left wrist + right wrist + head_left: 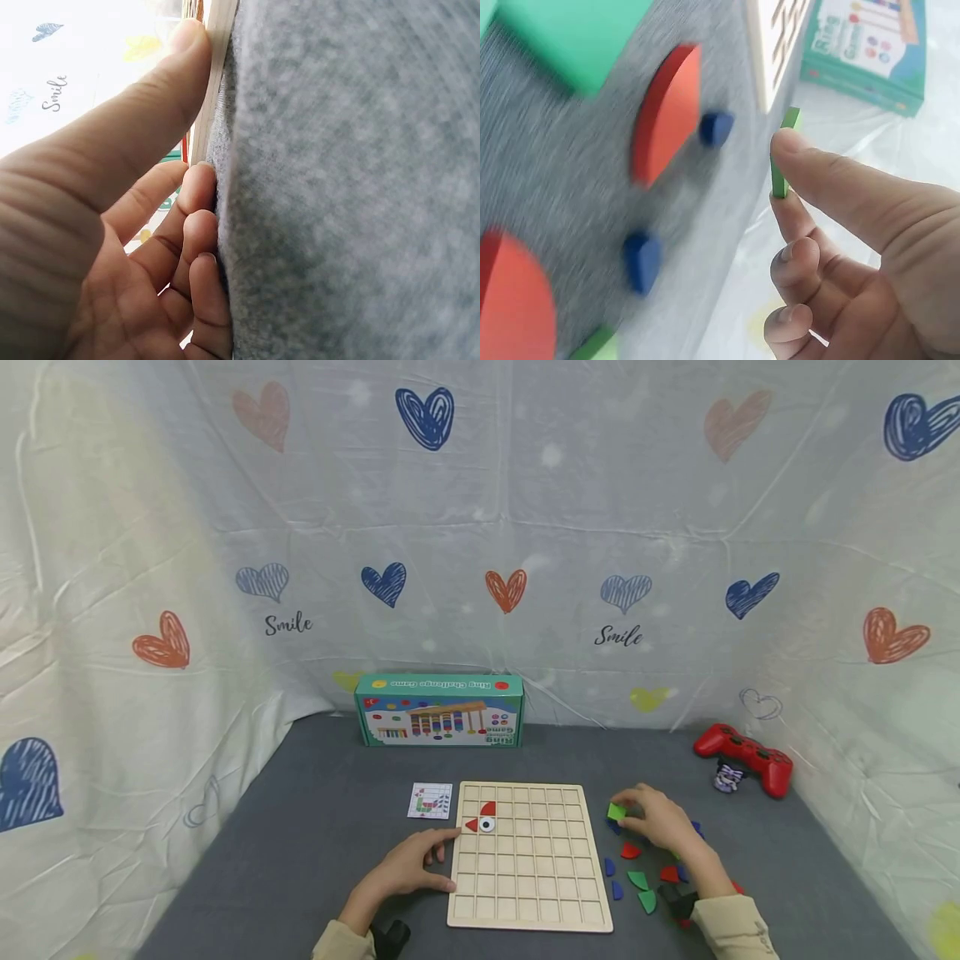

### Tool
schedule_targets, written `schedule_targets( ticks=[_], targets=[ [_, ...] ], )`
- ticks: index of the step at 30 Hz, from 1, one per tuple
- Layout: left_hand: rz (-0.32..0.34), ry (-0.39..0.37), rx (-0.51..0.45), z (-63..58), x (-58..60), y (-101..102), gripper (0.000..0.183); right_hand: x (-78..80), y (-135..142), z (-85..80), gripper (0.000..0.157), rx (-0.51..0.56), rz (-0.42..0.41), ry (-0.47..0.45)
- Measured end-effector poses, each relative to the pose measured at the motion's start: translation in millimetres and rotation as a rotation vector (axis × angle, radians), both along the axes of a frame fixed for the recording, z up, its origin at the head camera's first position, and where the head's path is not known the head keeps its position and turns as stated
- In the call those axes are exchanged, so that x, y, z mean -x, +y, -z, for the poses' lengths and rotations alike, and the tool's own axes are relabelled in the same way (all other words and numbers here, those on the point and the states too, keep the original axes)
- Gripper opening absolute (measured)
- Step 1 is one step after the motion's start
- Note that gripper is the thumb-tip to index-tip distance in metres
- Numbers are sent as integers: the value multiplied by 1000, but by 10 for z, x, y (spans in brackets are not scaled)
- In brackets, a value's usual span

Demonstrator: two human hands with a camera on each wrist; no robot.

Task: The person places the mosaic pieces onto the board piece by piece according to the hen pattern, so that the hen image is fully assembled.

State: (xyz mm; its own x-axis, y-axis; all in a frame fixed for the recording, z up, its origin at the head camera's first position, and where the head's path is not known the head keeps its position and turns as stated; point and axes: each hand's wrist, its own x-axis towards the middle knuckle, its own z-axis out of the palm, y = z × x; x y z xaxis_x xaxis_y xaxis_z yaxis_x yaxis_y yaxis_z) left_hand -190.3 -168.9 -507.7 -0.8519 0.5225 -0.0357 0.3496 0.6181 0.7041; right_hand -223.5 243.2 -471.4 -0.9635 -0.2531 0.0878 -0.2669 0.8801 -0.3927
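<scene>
I see the right hand (656, 817) pinching a green square tile (617, 812) between thumb and fingers, just off the right side of the wooden board (532, 864); in the right wrist view the tile seems lifted clear of the cloth. The left hand (408, 862) lies along the board's left edge, thumb and forefinger apart and touching it, the other fingers loosely bent. I'd want that left contact firm but gentle, enough to stop the board sliding without tilting it. On the tile I'd favour a light pinch near its edges, face level, so that it doesn't twist and the fingertips don't block the view of its corners. The grid's raised lines call for a little height and a square approach, away from the red quarter piece (488, 809), red triangle (472, 825) and eye disc (487, 824) set near the upper left. Loose blue pieces (609, 867) and green quarters (637, 881) lie under and around the right wrist, so a raised cuff matters. Farther out, a printed card (430, 801) sits just left of the board, a game box (440, 710) stands behind, and a red controller (743, 760) rests at far right.
</scene>
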Motion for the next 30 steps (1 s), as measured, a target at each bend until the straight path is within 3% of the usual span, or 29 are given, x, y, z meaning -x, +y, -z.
schedule_targets(
  ticks=[12,30],
  targets=[
    [-7,9,17,30,17,-14,75,-14,-381,-28,30,97,-53,-16],
    [-8,12,26,42,22,-21,76,-21,-819,14,31,126,-193,-9]
  ],
)
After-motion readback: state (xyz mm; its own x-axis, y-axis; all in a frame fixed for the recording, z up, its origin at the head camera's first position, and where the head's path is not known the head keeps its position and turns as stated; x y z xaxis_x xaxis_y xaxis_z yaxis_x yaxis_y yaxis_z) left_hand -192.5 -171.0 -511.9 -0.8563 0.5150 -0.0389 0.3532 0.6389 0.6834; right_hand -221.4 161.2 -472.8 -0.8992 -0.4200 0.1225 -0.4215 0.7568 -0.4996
